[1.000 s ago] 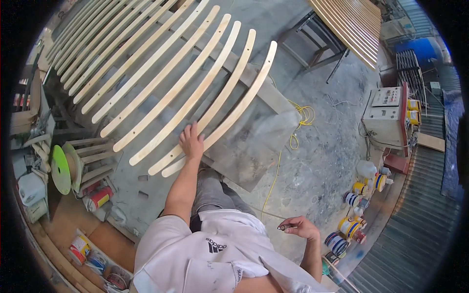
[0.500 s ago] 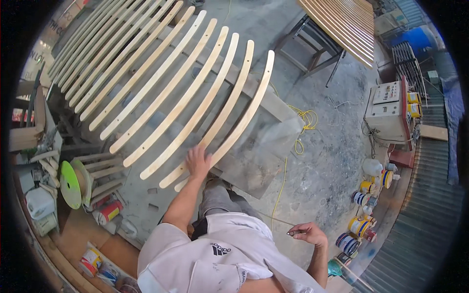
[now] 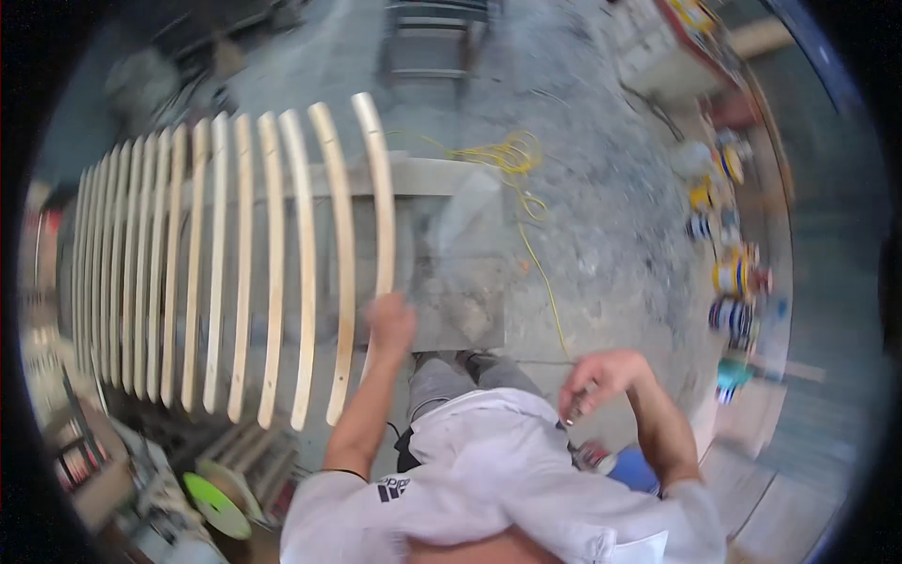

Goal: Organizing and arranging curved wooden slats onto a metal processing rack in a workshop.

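Observation:
A row of curved pale wooden slats (image 3: 305,235) stands on the left, side by side with gaps. My left hand (image 3: 391,321), blurred, is closed at the rightmost slat (image 3: 383,207), around its lower part. Part of that slat is hidden behind the hand and forearm. Out to the right, my right hand (image 3: 606,376) is closed around a small metal piece (image 3: 574,408). Its tip pokes out below the fingers; blur hides its exact kind.
A coiled yellow cord (image 3: 512,155) lies on the grey floor beyond the slats. Paint tins (image 3: 731,277) line the right wall. A green-rimmed spool (image 3: 218,506) sits at lower left. A dark frame (image 3: 429,47) stands at the far side.
My view has swung right, so the slats now appear more upright and further left. My left hand has closed at the end slat. My right hand has come up and turned downward.

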### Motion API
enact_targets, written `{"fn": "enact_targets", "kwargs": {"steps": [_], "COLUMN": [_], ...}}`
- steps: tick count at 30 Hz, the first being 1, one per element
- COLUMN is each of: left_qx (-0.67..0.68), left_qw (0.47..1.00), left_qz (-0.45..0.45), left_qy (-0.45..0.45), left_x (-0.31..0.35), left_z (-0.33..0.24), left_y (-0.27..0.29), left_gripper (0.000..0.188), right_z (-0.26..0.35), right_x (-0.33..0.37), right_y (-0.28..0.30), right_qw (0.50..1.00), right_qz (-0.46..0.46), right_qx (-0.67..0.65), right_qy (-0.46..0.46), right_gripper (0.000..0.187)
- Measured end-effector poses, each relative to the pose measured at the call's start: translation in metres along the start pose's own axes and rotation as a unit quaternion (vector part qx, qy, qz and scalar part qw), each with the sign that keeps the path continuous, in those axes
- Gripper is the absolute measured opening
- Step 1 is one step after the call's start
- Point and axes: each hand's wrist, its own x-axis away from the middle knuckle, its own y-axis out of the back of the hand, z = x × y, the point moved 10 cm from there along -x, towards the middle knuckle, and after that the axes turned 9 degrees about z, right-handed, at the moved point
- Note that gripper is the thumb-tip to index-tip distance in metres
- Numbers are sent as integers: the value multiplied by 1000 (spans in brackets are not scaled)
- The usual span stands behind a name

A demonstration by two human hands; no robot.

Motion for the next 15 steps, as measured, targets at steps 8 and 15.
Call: {"fn": "enact_targets", "kwargs": {"steps": [8,15], "left_qx": [-165,-39], "left_qw": [881,905], "left_qz": [166,307], "left_qy": [-412,-293], "left_x": [1,-23], "left_z": [-286,-346], "left_y": [-177,-188], "left_gripper": [33,42], "right_z": [2,23], "right_x": [49,203], "right_y": [109,7], "right_qw": [708,951], "right_qz": [-364,-122], "right_qx": [493,220], "right_qy": [-352,179], "right_gripper": [18,22]}}
